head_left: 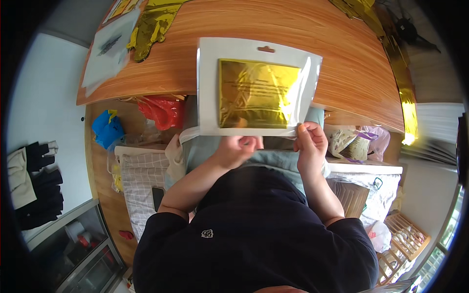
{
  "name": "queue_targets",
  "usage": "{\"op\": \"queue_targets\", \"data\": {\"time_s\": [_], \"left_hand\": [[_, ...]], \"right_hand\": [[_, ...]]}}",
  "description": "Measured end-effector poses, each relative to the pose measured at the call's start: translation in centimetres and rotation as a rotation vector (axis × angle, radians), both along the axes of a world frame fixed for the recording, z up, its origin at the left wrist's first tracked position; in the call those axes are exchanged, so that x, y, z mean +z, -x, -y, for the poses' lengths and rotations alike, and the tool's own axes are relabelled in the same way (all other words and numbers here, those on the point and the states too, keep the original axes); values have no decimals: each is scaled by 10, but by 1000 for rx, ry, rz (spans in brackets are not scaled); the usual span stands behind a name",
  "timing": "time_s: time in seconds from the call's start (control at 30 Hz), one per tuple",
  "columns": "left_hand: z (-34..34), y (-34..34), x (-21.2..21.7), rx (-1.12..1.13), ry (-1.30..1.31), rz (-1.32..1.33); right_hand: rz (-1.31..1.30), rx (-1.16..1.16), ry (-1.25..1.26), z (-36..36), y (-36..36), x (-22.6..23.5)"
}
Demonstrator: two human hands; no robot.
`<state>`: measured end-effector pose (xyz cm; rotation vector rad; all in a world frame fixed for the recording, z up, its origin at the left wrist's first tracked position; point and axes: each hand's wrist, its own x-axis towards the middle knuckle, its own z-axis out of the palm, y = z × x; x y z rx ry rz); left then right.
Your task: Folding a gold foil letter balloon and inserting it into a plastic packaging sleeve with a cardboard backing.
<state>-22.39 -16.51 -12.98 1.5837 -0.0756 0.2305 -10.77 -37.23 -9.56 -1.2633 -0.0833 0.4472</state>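
A flat white-edged pouch (pixel 209 88) with a clear front and a hang hole at its top is held up over the front edge of the desk. Folded gold foil (pixel 259 93) with dark printed lines fills its middle. My right hand (pixel 311 141) pinches the pouch's lower right corner between thumb and fingers. Just under the pouch's lower edge is my left hand (pixel 240 149), its fingers curled in and slightly blurred. Whether it grips anything cannot be made out.
The wooden desk (pixel 351 73) carries gold foil pieces (pixel 154 29) and clear plastic sleeves (pixel 108 51) at the far left. More gold foil (pixel 398 73) hangs along its right edge. Under the desk are a red bag (pixel 163 112) and a blue bag (pixel 107 129). A phone (pixel 158 198) lies at my left.
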Motion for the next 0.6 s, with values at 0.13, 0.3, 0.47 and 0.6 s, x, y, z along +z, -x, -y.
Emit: {"op": "queue_targets", "data": {"time_s": [0.13, 0.3, 0.47, 0.6], "left_hand": [[46, -24, 39, 100, 170, -262], [39, -27, 34, 115, 256, -355], [26, -18, 31, 146, 348, -304], [13, -7, 53, 461, 499, -293]], "right_hand": [[95, 147, 25, -11, 17, -3], [105, 159, 2, -17, 20, 2], [46, 141, 0, -16, 17, -1], [17, 69, -71, -12, 9, 2]]}}
